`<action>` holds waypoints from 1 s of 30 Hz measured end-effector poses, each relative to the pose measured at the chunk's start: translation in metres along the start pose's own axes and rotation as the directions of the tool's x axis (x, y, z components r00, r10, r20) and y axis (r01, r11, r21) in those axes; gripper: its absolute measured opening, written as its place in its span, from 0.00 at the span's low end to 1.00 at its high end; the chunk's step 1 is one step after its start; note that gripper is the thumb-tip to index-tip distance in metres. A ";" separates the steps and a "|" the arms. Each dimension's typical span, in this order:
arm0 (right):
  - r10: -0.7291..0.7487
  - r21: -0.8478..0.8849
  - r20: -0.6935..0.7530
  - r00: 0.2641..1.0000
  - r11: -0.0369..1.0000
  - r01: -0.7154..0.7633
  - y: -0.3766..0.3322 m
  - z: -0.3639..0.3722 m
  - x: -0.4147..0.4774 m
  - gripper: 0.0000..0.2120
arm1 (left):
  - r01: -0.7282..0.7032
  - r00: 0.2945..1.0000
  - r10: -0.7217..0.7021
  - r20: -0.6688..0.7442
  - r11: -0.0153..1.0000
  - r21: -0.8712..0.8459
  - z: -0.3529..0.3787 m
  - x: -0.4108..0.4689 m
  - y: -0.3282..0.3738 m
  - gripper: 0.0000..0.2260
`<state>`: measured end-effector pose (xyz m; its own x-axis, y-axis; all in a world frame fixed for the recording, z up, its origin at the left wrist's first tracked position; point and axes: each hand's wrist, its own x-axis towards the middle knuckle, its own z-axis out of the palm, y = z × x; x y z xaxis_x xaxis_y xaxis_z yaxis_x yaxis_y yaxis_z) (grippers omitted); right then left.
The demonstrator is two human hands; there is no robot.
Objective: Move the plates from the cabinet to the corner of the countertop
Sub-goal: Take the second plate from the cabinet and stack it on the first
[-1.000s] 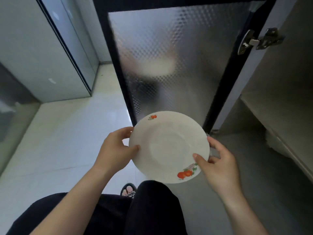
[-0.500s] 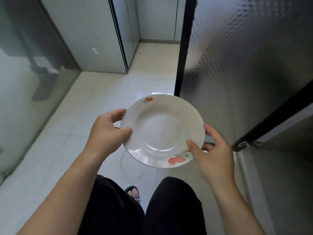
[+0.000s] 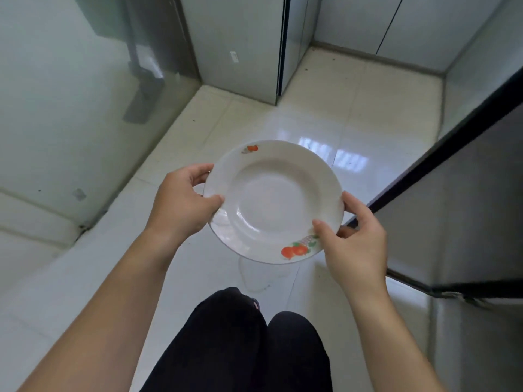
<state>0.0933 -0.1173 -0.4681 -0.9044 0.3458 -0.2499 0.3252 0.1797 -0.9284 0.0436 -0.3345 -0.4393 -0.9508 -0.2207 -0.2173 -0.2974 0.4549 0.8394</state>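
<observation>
A white plate (image 3: 271, 199) with small orange fruit prints on its rim is held level in front of me, above the tiled floor. My left hand (image 3: 182, 202) grips its left rim, thumb on top and fingers underneath. My right hand (image 3: 353, 241) grips the right rim the same way, thumb beside the larger fruit print. The open cabinet door (image 3: 458, 216), dark-framed with frosted glass, stands at the right. The cabinet's inside and the countertop are out of view.
Glossy pale floor tiles (image 3: 325, 131) stretch ahead. Grey cabinet fronts (image 3: 240, 43) line the far side, and a glass panel (image 3: 56, 108) runs along the left. My knees in black trousers (image 3: 249, 343) are below the plate.
The view has swung left, away from the cabinet door toward the open floor. The plate stays held in both hands, carried along with the turn.
</observation>
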 end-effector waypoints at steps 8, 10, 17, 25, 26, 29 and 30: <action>0.027 -0.082 0.066 0.997 0.996 -0.021 -0.191 -0.005 -0.009 0.27 | 0.090 0.996 -0.091 -0.024 0.995 -0.044 -0.121 0.003 0.137 0.20; 0.006 -0.125 0.077 0.997 0.992 0.004 -0.247 -0.014 -0.015 0.28 | 0.093 0.995 -0.096 -0.032 0.993 -0.071 -0.151 0.000 0.177 0.20; -0.071 -0.248 0.115 0.991 0.964 0.098 -0.431 -0.048 -0.037 0.28 | 0.057 0.995 -0.068 -0.072 0.987 -0.147 -0.248 -0.019 0.314 0.22; -0.213 -0.253 0.059 0.975 0.942 0.221 -0.513 -0.073 -0.040 0.30 | -0.103 0.990 0.070 -0.120 0.951 -0.292 -0.283 -0.023 0.400 0.21; -0.207 -0.240 0.046 0.977 0.948 0.212 -0.516 -0.077 -0.038 0.30 | -0.109 0.990 0.077 -0.119 0.949 -0.294 -0.281 -0.022 0.406 0.21; -0.184 -0.207 0.028 0.983 0.961 0.185 -0.521 -0.089 -0.027 0.29 | -0.108 0.991 0.081 -0.103 0.950 -0.294 -0.271 -0.012 0.421 0.21; -0.174 -0.201 0.026 0.984 0.964 0.175 -0.522 -0.094 -0.020 0.29 | -0.103 0.993 0.080 -0.092 0.950 -0.293 -0.265 -0.007 0.425 0.20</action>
<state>-0.0324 -0.1319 0.0472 -0.9541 0.2850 -0.0919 0.2103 0.4193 -0.8831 -0.0536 -0.3684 0.0513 -0.9595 -0.2623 -0.1029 -0.1590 0.2024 0.9663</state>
